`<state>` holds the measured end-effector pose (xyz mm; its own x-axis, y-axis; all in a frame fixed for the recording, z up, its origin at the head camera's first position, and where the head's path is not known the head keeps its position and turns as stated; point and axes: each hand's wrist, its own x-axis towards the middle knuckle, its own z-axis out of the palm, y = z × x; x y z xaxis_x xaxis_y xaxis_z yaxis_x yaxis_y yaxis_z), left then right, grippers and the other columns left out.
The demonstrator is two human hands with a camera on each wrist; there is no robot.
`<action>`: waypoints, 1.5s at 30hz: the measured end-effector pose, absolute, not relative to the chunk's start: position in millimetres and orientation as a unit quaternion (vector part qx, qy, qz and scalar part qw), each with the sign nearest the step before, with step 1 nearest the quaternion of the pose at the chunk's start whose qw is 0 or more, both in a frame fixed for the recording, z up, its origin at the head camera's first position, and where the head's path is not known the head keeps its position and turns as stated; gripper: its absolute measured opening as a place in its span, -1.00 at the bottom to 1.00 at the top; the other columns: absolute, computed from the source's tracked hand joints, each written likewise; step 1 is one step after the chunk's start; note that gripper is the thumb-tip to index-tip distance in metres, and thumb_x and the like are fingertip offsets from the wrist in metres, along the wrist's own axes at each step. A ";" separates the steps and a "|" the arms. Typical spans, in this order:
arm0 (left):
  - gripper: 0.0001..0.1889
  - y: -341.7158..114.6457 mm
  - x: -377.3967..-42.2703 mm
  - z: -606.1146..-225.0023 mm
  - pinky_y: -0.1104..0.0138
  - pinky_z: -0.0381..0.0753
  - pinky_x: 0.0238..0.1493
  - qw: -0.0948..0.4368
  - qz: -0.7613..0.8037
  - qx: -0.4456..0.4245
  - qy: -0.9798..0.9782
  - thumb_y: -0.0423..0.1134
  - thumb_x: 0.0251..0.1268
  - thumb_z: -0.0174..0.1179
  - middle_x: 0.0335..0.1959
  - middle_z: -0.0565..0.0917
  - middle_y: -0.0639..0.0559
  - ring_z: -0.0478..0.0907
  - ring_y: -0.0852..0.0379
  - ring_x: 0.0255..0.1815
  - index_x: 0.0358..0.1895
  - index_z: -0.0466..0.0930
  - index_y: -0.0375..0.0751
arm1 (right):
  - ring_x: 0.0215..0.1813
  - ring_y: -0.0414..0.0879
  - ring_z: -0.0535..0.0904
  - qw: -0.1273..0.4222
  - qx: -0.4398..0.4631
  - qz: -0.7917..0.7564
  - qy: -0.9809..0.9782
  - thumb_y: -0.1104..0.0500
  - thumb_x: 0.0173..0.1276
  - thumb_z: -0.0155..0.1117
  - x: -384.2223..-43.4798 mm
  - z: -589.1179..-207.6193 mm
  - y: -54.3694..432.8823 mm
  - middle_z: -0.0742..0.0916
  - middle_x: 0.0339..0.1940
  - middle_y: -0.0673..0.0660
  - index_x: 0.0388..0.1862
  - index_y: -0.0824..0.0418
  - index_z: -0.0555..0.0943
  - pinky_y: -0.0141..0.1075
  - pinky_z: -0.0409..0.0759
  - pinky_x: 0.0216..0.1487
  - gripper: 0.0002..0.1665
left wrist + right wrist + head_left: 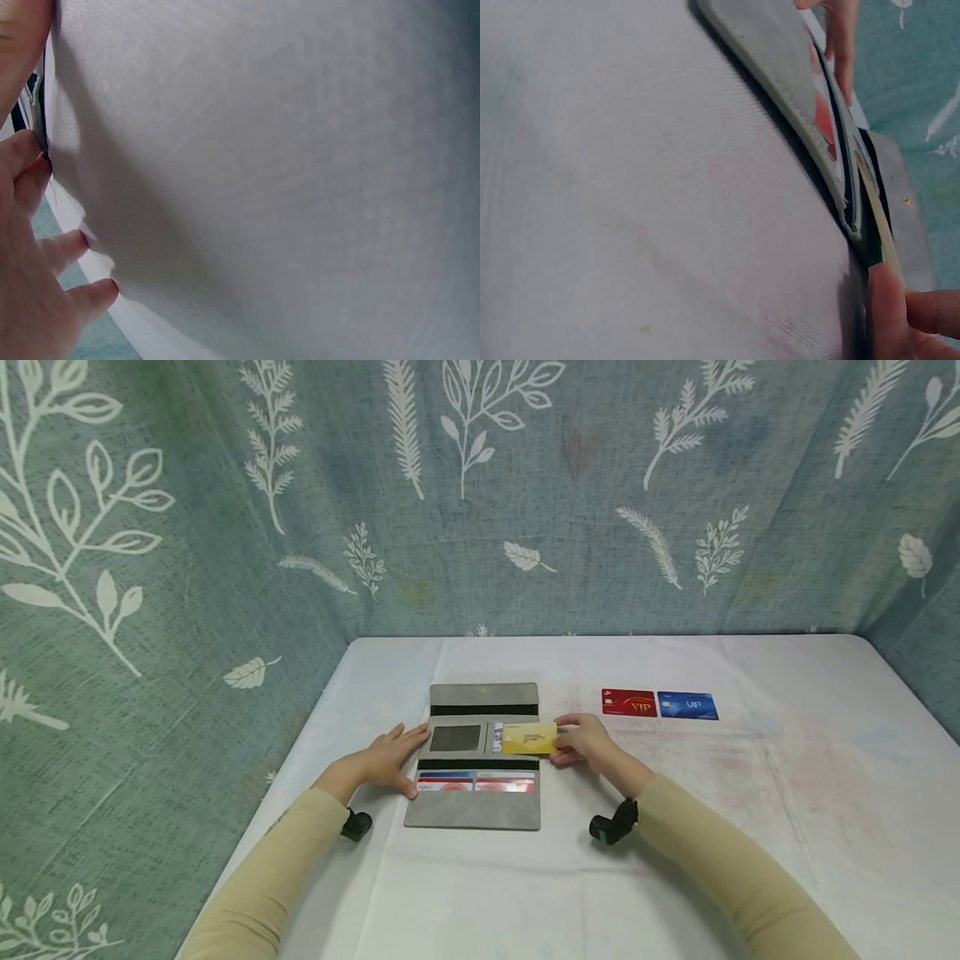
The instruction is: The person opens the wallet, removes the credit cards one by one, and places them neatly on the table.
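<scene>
A grey wallet [474,812] lies unfolded on the white table, with several cards in its lower slots and a dark window in its middle panel. My right hand [588,745] pinches the right end of a yellow card [528,738], which lies over the right part of that middle panel. In the right wrist view the card [881,217] shows edge-on, its far end at the wallet's slot. My left hand [386,760] rests with spread fingers at the wallet's left edge, also seen in the left wrist view, where the fingers [94,298] touch the cloth.
A red VIP card [629,702] and a blue VIP card [687,705] lie side by side at the back right of the table [480,893]. A leaf-patterned curtain [525,502] hangs behind the table and along its left side.
</scene>
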<state>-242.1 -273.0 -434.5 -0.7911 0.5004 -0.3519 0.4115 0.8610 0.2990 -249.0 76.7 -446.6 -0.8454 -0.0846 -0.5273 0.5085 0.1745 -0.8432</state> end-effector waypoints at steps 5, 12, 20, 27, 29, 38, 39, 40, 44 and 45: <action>0.18 -272.6 -242.2 -433.6 -0.25 -0.17 0.28 0.215 0.103 0.245 0.940 0.14 -0.32 0.39 0.47 -0.08 -0.15 -0.26 -0.38 0.41 0.43 -0.05 -0.28 | -0.62 -0.16 0.61 0.231 0.154 -0.634 0.722 0.35 0.26 0.15 -248.2 -446.9 85.7 0.53 0.04 0.40 0.25 0.25 0.35 -0.38 0.61 -0.47 -0.45; 0.19 -274.8 -242.8 -434.5 -0.24 -0.19 0.29 0.217 0.108 0.242 0.940 0.14 -0.32 0.39 0.47 -0.09 -0.15 -0.28 -0.37 0.42 0.43 -0.06 -0.27 | -0.56 -0.16 0.63 0.234 0.160 -0.638 0.716 0.32 0.30 0.13 -247.4 -443.6 100.8 0.46 0.15 0.38 0.31 0.22 0.31 -0.36 0.62 -0.38 -0.42; 0.19 -277.0 -242.0 -437.0 -0.25 -0.16 0.28 0.208 0.104 0.248 0.940 0.17 -0.33 0.38 0.47 -0.08 -0.18 -0.26 -0.39 0.41 0.43 -0.05 -0.29 | -0.52 -0.15 0.64 0.229 0.160 -0.639 0.717 0.32 0.33 0.09 -242.6 -436.2 124.1 0.40 0.21 0.37 0.34 0.20 0.27 -0.39 0.61 -0.35 -0.41; 0.19 -276.7 -242.6 -437.5 -0.26 -0.17 0.27 0.204 0.107 0.251 0.940 0.17 -0.34 0.38 0.46 -0.06 -0.19 -0.25 -0.40 0.40 0.42 -0.03 -0.31 | -0.51 -0.16 0.64 0.222 0.152 -0.633 0.726 0.30 0.37 0.03 -239.4 -429.7 154.0 0.39 0.20 0.40 0.39 0.25 0.18 -0.39 0.61 -0.34 -0.38; 0.19 -276.9 -243.4 -438.1 -0.26 -0.16 0.27 0.203 0.105 0.253 0.940 0.18 -0.34 0.38 0.46 -0.06 -0.19 -0.25 -0.41 0.40 0.42 -0.04 -0.31 | -0.51 -0.16 0.65 0.219 0.158 -0.634 0.725 0.30 0.37 0.02 -239.0 -428.7 164.1 0.43 0.13 0.39 0.40 0.26 0.17 -0.39 0.61 -0.34 -0.38; 0.20 -277.0 -244.7 -438.7 -0.26 -0.16 0.27 0.204 0.101 0.246 0.942 0.20 -0.34 0.37 0.47 -0.07 -0.16 -0.26 -0.39 0.41 0.43 -0.05 -0.28 | -0.51 -0.22 0.64 0.205 0.153 -0.641 0.724 0.33 0.38 -0.02 -235.0 -420.1 208.4 0.56 -0.28 0.16 0.44 0.26 0.05 -0.38 0.63 -0.33 -0.32; 0.20 -276.8 -244.5 -438.6 -0.26 -0.15 0.27 0.205 0.100 0.246 0.942 0.20 -0.34 0.37 0.47 -0.07 -0.16 -0.25 -0.39 0.41 0.43 -0.05 -0.28 | -0.51 -0.23 0.64 0.205 0.150 -0.640 0.725 0.33 0.38 -0.03 -234.5 -419.3 212.4 0.56 -0.23 0.19 0.44 0.26 0.03 -0.38 0.63 -0.32 -0.31; 0.20 -276.4 -244.3 -438.3 -0.26 -0.16 0.27 0.206 0.102 0.245 0.942 0.19 -0.34 0.38 0.47 -0.07 -0.16 -0.26 -0.39 0.41 0.43 -0.05 -0.28 | -0.50 -0.23 0.64 0.205 0.151 -0.638 0.727 0.33 0.39 -0.03 -234.2 -418.7 216.6 0.54 -0.15 0.23 0.45 0.26 0.03 -0.38 0.63 -0.31 -0.31; 0.20 -274.0 -243.1 -436.8 -0.26 -0.18 0.27 0.211 0.108 0.241 0.941 0.17 -0.33 0.39 0.47 -0.08 -0.17 -0.27 -0.39 0.41 0.43 -0.05 -0.29 | -0.47 -0.23 0.63 0.208 0.164 -0.628 0.732 0.30 0.40 -0.04 -232.8 -415.8 233.1 0.36 0.18 0.40 0.46 0.23 0.00 -0.40 0.62 -0.28 -0.30; 0.19 -273.2 -242.8 -436.6 -0.25 -0.18 0.28 0.212 0.111 0.240 0.941 0.17 -0.32 0.39 0.47 -0.08 -0.16 -0.27 -0.38 0.41 0.43 -0.05 -0.29 | -0.47 -0.22 0.63 0.207 0.168 -0.625 0.733 0.30 0.40 -0.04 -232.5 -415.0 237.5 0.32 0.23 0.41 0.46 0.23 -0.01 -0.40 0.62 -0.29 -0.30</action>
<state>-242.8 -273.2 -436.6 -0.7946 0.4984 -0.3466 0.4044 0.8604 0.3101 -232.5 237.5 -415.0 -0.8580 -0.0126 -0.5135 0.5051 0.1612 -0.8479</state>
